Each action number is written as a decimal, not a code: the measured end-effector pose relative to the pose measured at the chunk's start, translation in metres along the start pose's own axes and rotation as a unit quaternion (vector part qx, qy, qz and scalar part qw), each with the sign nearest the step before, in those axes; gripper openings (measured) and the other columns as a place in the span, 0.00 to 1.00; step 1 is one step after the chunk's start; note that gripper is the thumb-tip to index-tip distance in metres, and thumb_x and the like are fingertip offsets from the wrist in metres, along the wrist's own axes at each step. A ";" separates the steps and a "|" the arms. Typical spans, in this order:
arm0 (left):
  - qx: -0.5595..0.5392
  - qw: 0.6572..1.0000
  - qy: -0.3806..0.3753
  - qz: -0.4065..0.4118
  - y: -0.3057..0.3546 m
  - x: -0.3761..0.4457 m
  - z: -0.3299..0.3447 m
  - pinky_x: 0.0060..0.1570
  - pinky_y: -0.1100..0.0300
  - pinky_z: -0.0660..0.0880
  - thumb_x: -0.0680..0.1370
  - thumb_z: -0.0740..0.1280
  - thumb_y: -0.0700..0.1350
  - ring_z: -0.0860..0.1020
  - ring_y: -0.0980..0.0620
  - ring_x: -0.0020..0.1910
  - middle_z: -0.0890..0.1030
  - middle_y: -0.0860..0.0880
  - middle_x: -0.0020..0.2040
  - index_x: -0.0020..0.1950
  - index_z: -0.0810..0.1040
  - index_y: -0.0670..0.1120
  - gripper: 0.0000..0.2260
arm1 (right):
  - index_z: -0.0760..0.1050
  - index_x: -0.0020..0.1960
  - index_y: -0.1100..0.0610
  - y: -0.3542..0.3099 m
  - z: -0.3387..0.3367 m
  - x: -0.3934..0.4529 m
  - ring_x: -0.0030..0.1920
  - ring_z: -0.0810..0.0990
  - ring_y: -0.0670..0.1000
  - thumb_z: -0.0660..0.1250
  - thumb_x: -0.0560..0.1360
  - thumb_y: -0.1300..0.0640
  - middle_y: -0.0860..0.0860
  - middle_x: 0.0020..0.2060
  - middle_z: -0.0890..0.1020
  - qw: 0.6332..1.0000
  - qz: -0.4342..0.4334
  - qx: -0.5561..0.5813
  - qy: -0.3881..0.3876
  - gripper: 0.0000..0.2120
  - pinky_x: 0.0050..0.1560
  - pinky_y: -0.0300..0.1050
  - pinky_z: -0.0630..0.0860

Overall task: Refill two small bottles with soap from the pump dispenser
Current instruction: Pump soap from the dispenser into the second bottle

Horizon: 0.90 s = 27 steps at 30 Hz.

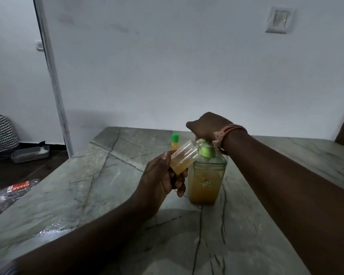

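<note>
Two hands work over a grey-green marble table (87, 185); the left hand (163, 175) grips a small clear bottle (184, 156), thumb and curled fingers round its lower part, tilted so its open mouth points up and right against the spout of the pump dispenser (207, 175); amber soap fills roughly the lower half of that bottle; the right hand (207, 126) presses down on the green pump head (207, 150), though whether its fingers are curled or flat I cannot tell, since they are hidden beneath the hand; a red thread band (229, 130) circles that wrist; the dispenser stands upright on the table, mostly full of amber liquid; a second small bottle (175, 141) with a green cap stands upright just behind, apart from both hands; a wall switch (278, 19) sits high at the right.
</note>
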<state>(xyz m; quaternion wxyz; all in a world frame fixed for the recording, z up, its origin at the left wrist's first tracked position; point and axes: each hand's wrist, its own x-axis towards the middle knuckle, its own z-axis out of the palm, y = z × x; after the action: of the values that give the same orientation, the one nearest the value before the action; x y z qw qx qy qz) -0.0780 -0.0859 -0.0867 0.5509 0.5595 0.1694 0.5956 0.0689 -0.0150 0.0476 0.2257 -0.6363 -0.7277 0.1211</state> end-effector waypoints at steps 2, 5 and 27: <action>-0.001 1.000 0.001 -0.009 0.000 0.001 0.000 0.29 0.56 0.74 0.76 0.64 0.58 0.72 0.49 0.31 0.76 0.39 0.41 0.67 0.72 0.37 0.29 | 0.79 0.41 0.63 0.000 0.000 -0.001 0.36 0.75 0.54 0.61 0.74 0.52 0.58 0.46 0.84 1.000 0.005 -0.010 -0.005 0.15 0.39 0.44 0.69; 0.007 1.000 0.007 -0.007 0.001 0.001 0.000 0.29 0.56 0.74 0.75 0.67 0.60 0.73 0.49 0.32 0.76 0.39 0.42 0.67 0.73 0.38 0.30 | 0.77 0.37 0.60 -0.001 -0.003 0.001 0.36 0.77 0.54 0.61 0.74 0.51 0.56 0.44 0.85 1.000 -0.002 -0.013 0.001 0.14 0.37 0.43 0.70; 0.005 1.000 -0.002 -0.001 0.000 0.003 -0.003 0.29 0.56 0.74 0.73 0.68 0.64 0.72 0.50 0.32 0.75 0.39 0.42 0.67 0.74 0.38 0.34 | 0.78 0.39 0.58 0.000 -0.001 0.010 0.38 0.80 0.54 0.61 0.73 0.47 0.53 0.39 0.83 0.998 -0.027 -0.018 0.045 0.15 0.40 0.43 0.76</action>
<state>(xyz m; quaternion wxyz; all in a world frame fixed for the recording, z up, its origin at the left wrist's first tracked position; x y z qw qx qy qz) -0.0795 -0.0820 -0.0863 0.5493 0.5633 0.1712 0.5930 0.0682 -0.0050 0.0500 0.2502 -0.6250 -0.7358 0.0734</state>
